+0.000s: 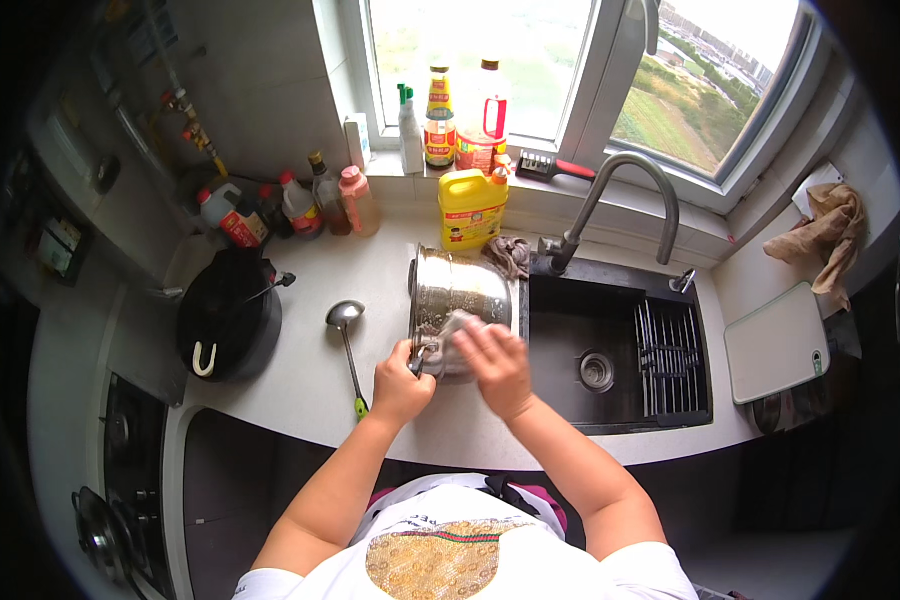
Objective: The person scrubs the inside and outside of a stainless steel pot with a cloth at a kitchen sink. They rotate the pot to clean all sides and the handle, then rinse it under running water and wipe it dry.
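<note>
A shiny stainless steel pot (465, 289) lies on its side on the white counter, left of the sink, with water drops on its wall. My left hand (403, 384) is closed around the pot's dark handle (417, 360). My right hand (497, 367) presses a greyish cloth (453, 341) against the pot's outer wall; fingers and cloth are motion-blurred. A steel ladle (346, 315) with a green-tipped handle lies left of the pot. Behind the pot, another crumpled cloth (508, 255) rests beside the sink's back corner.
The black sink (562, 337) with a curved faucet (671, 202) and rack (667, 360) is on the right. A yellow jug (471, 210) stands behind the pot. Several bottles (356, 199) and a black cooker (228, 322) are at left; a white cutting board (776, 345) is at far right.
</note>
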`<state>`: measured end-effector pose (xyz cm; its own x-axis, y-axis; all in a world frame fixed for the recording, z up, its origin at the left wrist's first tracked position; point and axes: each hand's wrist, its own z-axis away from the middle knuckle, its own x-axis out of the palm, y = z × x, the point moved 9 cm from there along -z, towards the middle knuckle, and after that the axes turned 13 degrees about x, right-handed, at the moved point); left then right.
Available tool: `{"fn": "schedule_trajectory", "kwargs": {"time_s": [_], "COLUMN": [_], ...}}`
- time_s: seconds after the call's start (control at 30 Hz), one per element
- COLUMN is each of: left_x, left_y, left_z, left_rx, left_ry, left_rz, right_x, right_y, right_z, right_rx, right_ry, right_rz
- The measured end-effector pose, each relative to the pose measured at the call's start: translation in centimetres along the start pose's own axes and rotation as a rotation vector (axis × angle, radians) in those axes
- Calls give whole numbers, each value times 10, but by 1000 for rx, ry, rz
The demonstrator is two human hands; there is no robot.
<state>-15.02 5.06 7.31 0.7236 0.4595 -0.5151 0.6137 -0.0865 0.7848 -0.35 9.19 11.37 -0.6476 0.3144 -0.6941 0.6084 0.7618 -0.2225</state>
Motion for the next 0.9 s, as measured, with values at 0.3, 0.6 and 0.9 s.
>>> {"fn": "schedule_trajectory", "kwargs": {"time_s": [0.3,0.6,0.9], "left_x": [-4,3,9], "left_y": [-4,-25,-6], "left_z": [2,31,22], "left_rx": [54,70,88], "left_ry": [-72,34,0], "left_rz": [117,136,25], "right_x": [21,3,1], "right_y": [-35,-9,4], "right_z": [1,-6,9], "right_rx": [94,121,234], "right_ry": [-18,-22,-13], "right_rz": [-103,-297,-84]}}
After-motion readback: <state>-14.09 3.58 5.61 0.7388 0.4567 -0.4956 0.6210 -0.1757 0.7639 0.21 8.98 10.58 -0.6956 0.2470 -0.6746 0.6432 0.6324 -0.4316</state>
